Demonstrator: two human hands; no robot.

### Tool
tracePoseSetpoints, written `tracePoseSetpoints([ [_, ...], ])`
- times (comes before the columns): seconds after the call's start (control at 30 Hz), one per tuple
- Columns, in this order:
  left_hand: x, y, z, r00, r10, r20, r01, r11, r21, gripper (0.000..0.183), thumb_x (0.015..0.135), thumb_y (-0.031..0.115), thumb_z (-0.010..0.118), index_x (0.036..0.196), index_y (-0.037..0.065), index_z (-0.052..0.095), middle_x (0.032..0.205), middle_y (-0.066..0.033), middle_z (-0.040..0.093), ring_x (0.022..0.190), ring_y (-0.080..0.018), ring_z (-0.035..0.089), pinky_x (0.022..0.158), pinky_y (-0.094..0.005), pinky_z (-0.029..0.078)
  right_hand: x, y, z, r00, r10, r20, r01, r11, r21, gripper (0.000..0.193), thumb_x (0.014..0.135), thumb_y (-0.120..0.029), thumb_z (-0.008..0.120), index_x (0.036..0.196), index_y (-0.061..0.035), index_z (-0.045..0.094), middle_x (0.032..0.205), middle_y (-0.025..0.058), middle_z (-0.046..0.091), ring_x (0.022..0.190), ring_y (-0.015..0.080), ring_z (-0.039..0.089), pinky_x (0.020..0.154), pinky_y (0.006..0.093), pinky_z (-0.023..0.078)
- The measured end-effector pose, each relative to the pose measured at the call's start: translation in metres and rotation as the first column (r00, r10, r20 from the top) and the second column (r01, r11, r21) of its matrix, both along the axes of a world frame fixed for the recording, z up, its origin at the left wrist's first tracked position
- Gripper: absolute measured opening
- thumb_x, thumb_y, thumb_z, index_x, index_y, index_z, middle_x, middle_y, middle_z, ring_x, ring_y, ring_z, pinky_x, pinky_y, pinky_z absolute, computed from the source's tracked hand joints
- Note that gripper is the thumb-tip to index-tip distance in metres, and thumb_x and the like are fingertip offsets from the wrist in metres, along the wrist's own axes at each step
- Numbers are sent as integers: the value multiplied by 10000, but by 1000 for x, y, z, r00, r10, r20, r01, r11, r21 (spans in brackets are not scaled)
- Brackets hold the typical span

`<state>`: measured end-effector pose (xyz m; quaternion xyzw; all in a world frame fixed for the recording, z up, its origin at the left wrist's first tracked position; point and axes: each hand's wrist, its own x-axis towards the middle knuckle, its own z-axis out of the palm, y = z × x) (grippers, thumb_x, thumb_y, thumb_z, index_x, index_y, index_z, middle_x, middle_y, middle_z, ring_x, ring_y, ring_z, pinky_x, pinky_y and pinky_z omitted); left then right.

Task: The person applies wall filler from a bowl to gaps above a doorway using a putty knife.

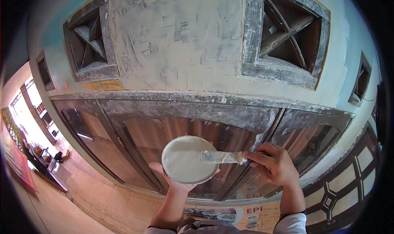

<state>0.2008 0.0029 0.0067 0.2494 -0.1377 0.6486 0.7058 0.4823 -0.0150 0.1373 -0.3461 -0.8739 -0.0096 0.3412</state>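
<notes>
My left hand (175, 185) is closed around a round tub (192, 182) from below, its thumb showing at the left side. Pale grey-white putty (184, 162) fills the tub with a mostly smooth surface. In my right hand (276, 164) is a putty knife (226, 157), gripped by its handle with the fingers wrapped round it. The blade points left and reaches over the tub's right rim, its tip at the putty; smears coat the blade. In front stands a wall (176, 37) patched with uneven putty strokes.
Two framed vents with crossed bars, left (88, 41) and right (287, 33), are set in the wall. Below runs a dark wooden window (193, 115) with glass panes. A printed sheet (258, 217) lies on the tiled floor (123, 203). A patterned door (340, 189) stands right.
</notes>
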Motion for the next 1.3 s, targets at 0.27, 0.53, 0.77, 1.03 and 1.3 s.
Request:
tracePoseSetpoints([
  [0.27, 4, 6, -13, 974, 200, -103, -202, 979, -3, 1233, 725, 975, 464, 1576, 89, 354, 1580, -189, 419, 1377, -425, 476, 1066, -697, 439, -9, -3, 13, 972, 105, 208, -117, 992, 44, 400, 829, -178, 821, 1222, -228, 763, 883, 26, 590, 740, 228, 642, 638, 377, 537],
  [0.53, 4, 7, -17, 990, 140, 33, -141, 989, 30, 1216, 737, 980, 431, 1540, 68, 414, 1535, -168, 488, 1313, -383, 549, 1061, -624, 481, -8, 3, 11, 974, 147, 173, -154, 988, 29, 377, 823, -157, 821, 1194, -214, 777, 871, 36, 607, 743, 230, 646, 665, 385, 543],
  [0.77, 6, 7, -20, 975, 217, -49, -216, 976, 10, 1228, 731, 978, 446, 1576, 91, 360, 1565, -158, 453, 1379, -370, 488, 1104, -617, 435, -6, 4, 13, 975, 177, 137, -179, 984, 0, 376, 818, -127, 821, 1186, -195, 781, 813, 43, 601, 745, 235, 644, 674, 373, 536],
  [1.03, 11, 5, -18, 982, 190, -15, -189, 982, 24, 1203, 755, 973, 427, 1550, 69, 406, 1551, -159, 475, 1348, -367, 516, 1089, -595, 457, 3, 9, 14, 972, 167, 168, -165, 986, -21, 395, 796, -101, 819, 1177, -199, 783, 823, 37, 615, 731, 237, 646, 687, 375, 529],
  [1.3, 9, 8, -34, 935, 328, -137, -347, 926, -147, 1205, 760, 981, 394, 1528, 54, 444, 1580, -150, 446, 1358, -363, 501, 1117, -587, 430, 2, 13, 19, 962, 194, 192, -188, 981, -46, 417, 780, -70, 815, 1176, -196, 784, 806, 42, 618, 727, 250, 649, 706, 384, 531],
])
